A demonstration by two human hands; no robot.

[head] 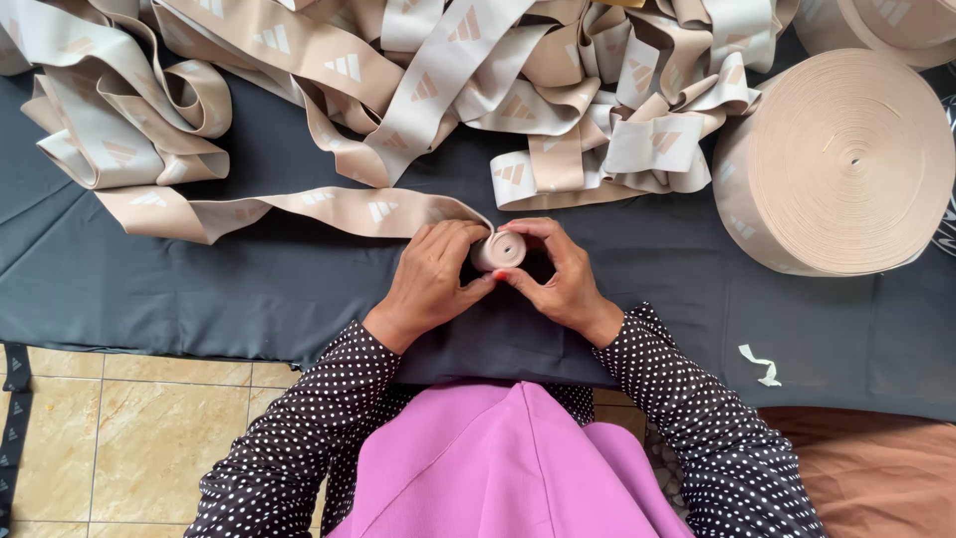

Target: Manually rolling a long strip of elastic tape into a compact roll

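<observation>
Your table, under dark cloth [249, 289], carries a loose beige band pile [418, 90], a big roll [841, 164], a white scrap [762, 365].

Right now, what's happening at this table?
A person is rolling flat beige elastic band into a small tight roll, with the left hand and right hand pinching it from both sides. The band's loose end trails left into a tangled heap of the same band on the dark grey cloth. A large finished beige roll lies to the right.
</observation>
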